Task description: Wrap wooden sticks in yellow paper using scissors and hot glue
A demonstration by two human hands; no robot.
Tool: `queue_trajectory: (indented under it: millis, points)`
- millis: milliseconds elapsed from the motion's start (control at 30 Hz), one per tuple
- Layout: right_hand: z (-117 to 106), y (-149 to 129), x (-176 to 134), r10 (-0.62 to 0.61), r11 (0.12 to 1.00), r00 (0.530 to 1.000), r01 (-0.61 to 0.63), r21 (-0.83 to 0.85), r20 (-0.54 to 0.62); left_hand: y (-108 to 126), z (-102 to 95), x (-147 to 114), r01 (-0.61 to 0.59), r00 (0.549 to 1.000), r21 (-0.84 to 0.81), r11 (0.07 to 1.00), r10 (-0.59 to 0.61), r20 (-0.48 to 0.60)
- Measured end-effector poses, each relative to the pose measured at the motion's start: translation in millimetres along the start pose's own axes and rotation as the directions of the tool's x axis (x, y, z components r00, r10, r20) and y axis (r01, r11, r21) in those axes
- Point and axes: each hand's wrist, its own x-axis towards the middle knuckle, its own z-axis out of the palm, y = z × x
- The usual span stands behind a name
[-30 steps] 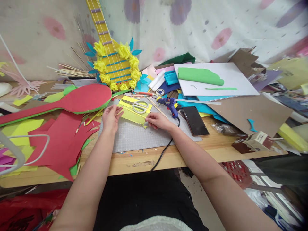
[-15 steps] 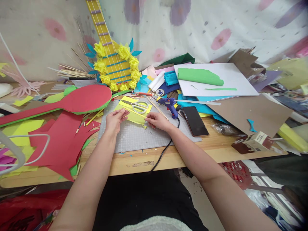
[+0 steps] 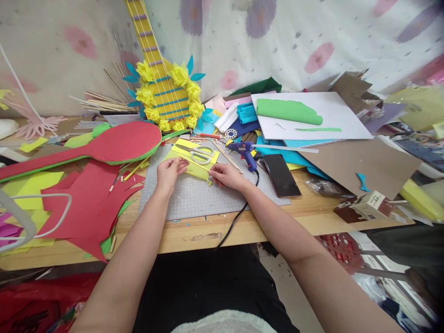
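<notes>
A thin yellow piece of crepe paper point(image 3: 198, 172) is stretched between my hands over the grey cutting mat point(image 3: 194, 203). Its far edge looks rolled or folded. My left hand point(image 3: 169, 173) pinches the left end with thumb and fingers. At the right end, my right hand point(image 3: 227, 175) has it between thumb and forefinger. Just beyond the paper lie scissors with pale handles point(image 3: 203, 156), on yellow sheets point(image 3: 180, 142). A purple glue gun point(image 3: 245, 152) rests to the right of my right hand, with a long glue stick in its back.
Beside the mat sits a black phone point(image 3: 281, 175). A red guitar-shaped cutout point(image 3: 125, 141) and red paper scraps point(image 3: 83, 199) cover the left side. A yellow guitar with paper flowers point(image 3: 168, 99) leans at the back. Green crepe paper point(image 3: 287, 111) lies on a white board point(image 3: 347, 115).
My left hand has shifted slightly to the right along the yellow crepe paper, its fingers moving over the left end. My right hand stays almost still.
</notes>
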Motion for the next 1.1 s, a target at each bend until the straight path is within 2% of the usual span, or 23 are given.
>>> queue_trajectory:
  millis: [100, 300, 433, 533, 667, 867, 1000, 1100]
  points:
    - [0.9, -1.3, 0.3, -0.016, 1.0, 1.0, 0.016, 0.001, -0.018, 0.2, 1.6, -1.9, 0.025, 1.0, -0.03, 0.999, -0.025, 0.0]
    - [1.3, -1.8, 0.4, -0.021, 1.0, 0.999, 0.02, -0.019, -0.041, 2.2, -1.3, 0.0, 0.013, 0.994, -0.097, 0.995, -0.023, -0.109]
    - [0.2, -6.8, -1.4, -0.029, 0.998, 1.0, 0.028, -0.061, -0.008, 2.7, -1.4, -0.3, 0.046, 0.999, -0.119, 0.992, -0.048, -0.02]
    - [-0.1, -9.1, -1.5, -0.066, 0.986, 0.997, 0.059, -0.156, -0.037, 1.2, 0.2, -1.1, 0.047, 0.998, -0.144, 0.988, -0.04, 0.053]
    - [0.8, -8.7, -0.7, -0.097, 0.978, 0.994, 0.087, -0.19, -0.049, -1.2, 2.5, -0.5, 0.021, 1.0, -0.099, 0.995, -0.023, -0.019]
    - [0.8, -11.6, -2.2, -0.076, 0.98, 0.996, 0.068, -0.185, -0.041, 2.1, 3.0, 0.3, 0.075, 0.993, -0.072, 0.995, -0.081, -0.086]
    - [-1.4, -11.4, -2.5, -0.085, 0.976, 0.996, 0.076, -0.204, -0.037, 5.5, 1.1, 0.1, 0.096, 0.992, -0.101, 0.99, -0.104, -0.071]
    - [-3.0, -8.0, -1.8, -0.079, 0.978, 0.997, 0.072, -0.196, -0.025, 5.4, -0.8, 0.2, 0.086, 0.996, -0.099, 0.991, -0.088, -0.011]
